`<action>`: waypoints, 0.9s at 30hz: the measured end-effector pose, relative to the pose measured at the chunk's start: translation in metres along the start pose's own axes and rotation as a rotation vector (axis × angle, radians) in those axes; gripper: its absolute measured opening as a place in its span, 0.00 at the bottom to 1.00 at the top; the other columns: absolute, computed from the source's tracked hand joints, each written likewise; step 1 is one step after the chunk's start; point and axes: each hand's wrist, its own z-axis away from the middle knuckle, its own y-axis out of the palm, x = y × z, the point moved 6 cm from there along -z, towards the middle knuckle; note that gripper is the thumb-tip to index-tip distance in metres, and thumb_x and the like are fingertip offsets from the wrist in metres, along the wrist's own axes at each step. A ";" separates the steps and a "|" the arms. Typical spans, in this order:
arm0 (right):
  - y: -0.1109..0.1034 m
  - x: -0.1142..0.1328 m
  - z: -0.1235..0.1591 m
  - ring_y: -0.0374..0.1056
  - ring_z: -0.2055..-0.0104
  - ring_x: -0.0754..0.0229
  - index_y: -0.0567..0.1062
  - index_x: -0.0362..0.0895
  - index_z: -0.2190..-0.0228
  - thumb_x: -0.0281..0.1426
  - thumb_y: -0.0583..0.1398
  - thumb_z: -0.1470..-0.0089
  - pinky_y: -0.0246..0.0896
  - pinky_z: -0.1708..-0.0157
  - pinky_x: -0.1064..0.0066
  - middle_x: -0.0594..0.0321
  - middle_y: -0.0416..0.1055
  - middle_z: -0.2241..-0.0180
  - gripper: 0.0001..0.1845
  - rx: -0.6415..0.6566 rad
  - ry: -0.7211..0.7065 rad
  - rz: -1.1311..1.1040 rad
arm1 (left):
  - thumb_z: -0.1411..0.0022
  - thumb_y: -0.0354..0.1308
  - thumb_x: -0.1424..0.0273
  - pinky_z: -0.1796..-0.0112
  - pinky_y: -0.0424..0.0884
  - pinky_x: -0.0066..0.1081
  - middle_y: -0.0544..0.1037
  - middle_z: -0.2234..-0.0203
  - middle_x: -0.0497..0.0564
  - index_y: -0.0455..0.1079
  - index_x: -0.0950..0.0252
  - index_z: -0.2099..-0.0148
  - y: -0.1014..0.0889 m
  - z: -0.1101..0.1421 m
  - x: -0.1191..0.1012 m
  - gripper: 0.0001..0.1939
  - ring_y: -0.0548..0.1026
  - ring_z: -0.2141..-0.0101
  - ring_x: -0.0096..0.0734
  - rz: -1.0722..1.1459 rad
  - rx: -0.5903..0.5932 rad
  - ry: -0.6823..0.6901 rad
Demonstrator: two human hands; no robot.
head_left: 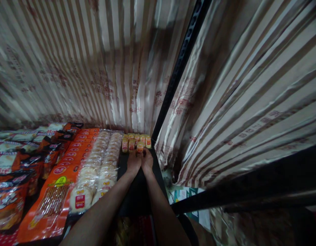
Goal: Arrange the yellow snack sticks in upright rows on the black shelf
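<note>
Both my arms reach forward onto a dark shelf (pixel 137 198). My left hand (pixel 133 161) and my right hand (pixel 147 160) sit side by side at the back of the shelf, fingers curled together around a small yellow-and-red snack pack (pixel 140 147). That pack stands in front of a short row of similar small packs (pixel 133 140) lined up against the striped curtain. What the fingertips do is partly hidden by the backs of my hands.
Clear bags of round rice crackers (pixel 101 167) lie left of my hands, then orange snack packets (pixel 60 177) and dark red bags (pixel 11 191). A striped satin curtain (pixel 96 61) backs the shelf. A black shelf post (pixel 178 68) rises at right.
</note>
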 end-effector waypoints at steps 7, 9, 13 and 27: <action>0.011 -0.003 -0.005 0.68 0.63 0.59 0.72 0.43 0.63 0.29 0.52 0.49 0.60 0.62 0.71 0.58 0.73 0.65 0.13 0.030 0.006 -0.009 | 0.41 0.45 0.71 0.51 0.62 0.30 0.71 0.51 0.58 0.66 0.67 0.50 -0.002 0.001 0.002 0.18 0.69 0.50 0.35 -0.038 0.017 -0.044; 0.013 -0.005 -0.006 0.68 0.63 0.59 0.72 0.43 0.63 0.29 0.52 0.49 0.60 0.62 0.71 0.58 0.73 0.65 0.12 0.034 0.007 -0.008 | 0.41 0.44 0.72 0.50 0.60 0.30 0.70 0.49 0.59 0.65 0.68 0.49 -0.002 0.001 0.002 0.19 0.67 0.49 0.36 -0.055 0.021 -0.033; 0.013 -0.005 -0.008 0.68 0.62 0.58 0.71 0.43 0.62 0.29 0.53 0.50 0.60 0.62 0.70 0.57 0.72 0.64 0.13 0.007 -0.006 -0.004 | 0.40 0.43 0.73 0.49 0.59 0.30 0.69 0.49 0.59 0.67 0.69 0.50 -0.002 0.002 0.000 0.18 0.67 0.49 0.35 -0.084 0.024 0.006; 0.009 -0.002 0.003 0.64 0.67 0.60 0.70 0.43 0.67 0.25 0.52 0.53 0.60 0.64 0.70 0.60 0.67 0.69 0.10 -0.070 -0.119 -0.089 | 0.40 0.44 0.70 0.52 0.63 0.29 0.68 0.50 0.59 0.68 0.68 0.51 -0.003 0.003 0.000 0.18 0.68 0.52 0.34 -0.129 -0.011 0.026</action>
